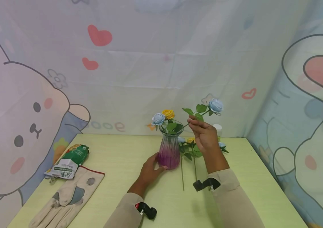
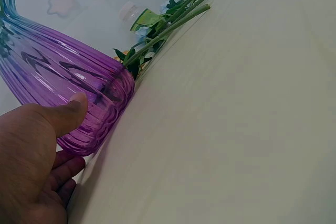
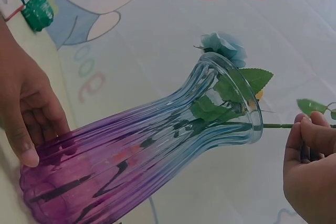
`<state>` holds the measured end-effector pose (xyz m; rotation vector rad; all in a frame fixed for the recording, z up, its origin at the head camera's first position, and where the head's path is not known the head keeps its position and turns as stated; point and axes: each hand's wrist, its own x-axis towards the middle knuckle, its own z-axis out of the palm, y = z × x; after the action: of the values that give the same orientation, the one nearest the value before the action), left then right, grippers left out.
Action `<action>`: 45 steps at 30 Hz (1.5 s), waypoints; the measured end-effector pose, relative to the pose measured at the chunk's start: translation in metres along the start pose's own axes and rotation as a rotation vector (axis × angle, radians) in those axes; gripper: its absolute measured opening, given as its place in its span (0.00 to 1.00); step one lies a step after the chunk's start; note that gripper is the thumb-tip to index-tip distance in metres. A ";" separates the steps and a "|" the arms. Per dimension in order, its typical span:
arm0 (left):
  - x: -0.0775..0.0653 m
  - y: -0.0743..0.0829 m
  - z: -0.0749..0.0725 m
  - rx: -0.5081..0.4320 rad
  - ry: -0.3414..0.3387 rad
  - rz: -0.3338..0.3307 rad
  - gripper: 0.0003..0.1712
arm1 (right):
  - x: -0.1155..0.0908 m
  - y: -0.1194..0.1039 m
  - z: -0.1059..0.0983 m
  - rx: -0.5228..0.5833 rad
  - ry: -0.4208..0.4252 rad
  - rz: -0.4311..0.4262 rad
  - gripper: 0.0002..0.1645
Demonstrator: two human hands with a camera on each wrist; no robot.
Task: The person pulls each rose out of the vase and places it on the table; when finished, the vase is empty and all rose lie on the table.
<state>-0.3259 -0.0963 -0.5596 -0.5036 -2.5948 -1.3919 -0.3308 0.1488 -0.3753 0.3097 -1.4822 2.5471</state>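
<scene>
A ribbed glass vase (image 1: 169,152), purple below and bluish clear above, stands upright on the table. Its mouth holds a blue rose (image 1: 158,119) and a yellow rose (image 1: 168,114) with green leaves. My left hand (image 1: 149,172) grips the vase low down, the thumb on one side and fingers partly hidden on the other. Above and right of the rim, my right hand (image 1: 205,134) pinches the stem (image 3: 277,126) of another blue rose (image 1: 216,106). That stem slants through the vase's mouth; its bloom points up and right.
Several more roses lie behind the right arm, their stems (image 1: 182,174) pointing toward me. A white-capped bottle (image 2: 137,15) stands near the back edge. At the left are a green-and-white packet (image 1: 70,161) and a work glove (image 1: 73,196). A printed curtain (image 1: 138,72) hangs behind the table.
</scene>
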 end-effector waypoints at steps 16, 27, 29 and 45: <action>0.000 0.000 -0.001 -0.003 0.006 -0.002 0.47 | -0.003 -0.002 0.002 -0.171 0.024 -0.020 0.17; 0.000 -0.003 0.001 -0.006 0.004 -0.001 0.46 | 0.001 -0.006 0.002 -0.013 0.137 -0.121 0.28; 0.001 -0.004 0.001 -0.004 0.005 0.000 0.46 | 0.002 -0.009 0.001 0.019 0.165 -0.122 0.27; 0.001 0.000 0.000 -0.003 -0.001 -0.022 0.45 | 0.010 -0.022 -0.028 0.378 0.338 -0.111 0.16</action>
<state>-0.3269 -0.0961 -0.5593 -0.4777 -2.6078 -1.4023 -0.3375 0.1841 -0.3676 0.0039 -0.8430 2.6130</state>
